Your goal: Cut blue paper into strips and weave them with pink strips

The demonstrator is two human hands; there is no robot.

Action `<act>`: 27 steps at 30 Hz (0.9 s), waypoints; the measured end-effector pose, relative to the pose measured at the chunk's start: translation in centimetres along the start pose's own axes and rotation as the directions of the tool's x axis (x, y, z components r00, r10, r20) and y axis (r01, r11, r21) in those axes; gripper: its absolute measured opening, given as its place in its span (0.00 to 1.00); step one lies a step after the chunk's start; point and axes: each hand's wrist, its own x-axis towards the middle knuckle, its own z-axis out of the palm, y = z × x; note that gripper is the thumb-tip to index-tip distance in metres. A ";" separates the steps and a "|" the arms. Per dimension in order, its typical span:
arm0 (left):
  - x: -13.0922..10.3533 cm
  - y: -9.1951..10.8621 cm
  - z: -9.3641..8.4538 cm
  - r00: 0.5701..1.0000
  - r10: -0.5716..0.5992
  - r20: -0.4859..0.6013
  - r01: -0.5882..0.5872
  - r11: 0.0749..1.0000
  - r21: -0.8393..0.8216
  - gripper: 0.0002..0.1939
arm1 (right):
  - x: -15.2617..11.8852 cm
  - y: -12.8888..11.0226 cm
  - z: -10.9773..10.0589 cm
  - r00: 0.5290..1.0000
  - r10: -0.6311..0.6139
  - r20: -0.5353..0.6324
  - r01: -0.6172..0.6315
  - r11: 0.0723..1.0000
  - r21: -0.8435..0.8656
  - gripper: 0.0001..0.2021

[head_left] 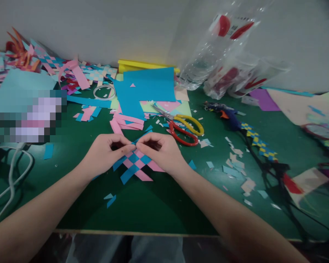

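A woven piece of pink and blue paper strips lies at the middle of the green table, its loose strip ends spreading toward me. My left hand pinches its far edge between thumb and forefinger. Right beside that, my right hand pinches the same edge, and the two sets of fingertips nearly touch. The fingers cover that part of the weave. Just beyond my right hand rest scissors with one red and one yellow handle. Folded pink strips lie beyond my hands.
Blue paper sheets and a tape roll lie at the back. A blurred-out device with a white cable is at left. A clear bottle and plastic cups lean at the wall. A glue gun and paper scraps are right.
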 end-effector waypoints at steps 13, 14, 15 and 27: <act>-0.1 -0.2 0.1 1.000 0.014 0.028 -0.015 0.999 0.028 0.11 | -0.1 0.1 -0.1 0.995 -0.075 0.063 0.084 0.984 -0.155 0.03; -0.1 -0.1 0.0 1.000 0.016 0.021 -0.017 0.999 0.042 0.11 | -0.1 0.0 -0.1 0.995 -0.074 0.062 0.083 0.984 -0.156 0.03; -0.1 -0.1 0.0 1.000 0.023 0.015 -0.024 0.998 0.065 0.12 | -0.2 0.0 0.0 0.995 -0.073 0.061 0.082 0.984 -0.157 0.02; -0.1 0.5 0.0 0.998 -0.060 -0.029 0.061 0.997 0.054 0.21 | 0.0 0.1 -0.5 0.993 -0.081 0.086 0.092 0.985 -0.145 0.03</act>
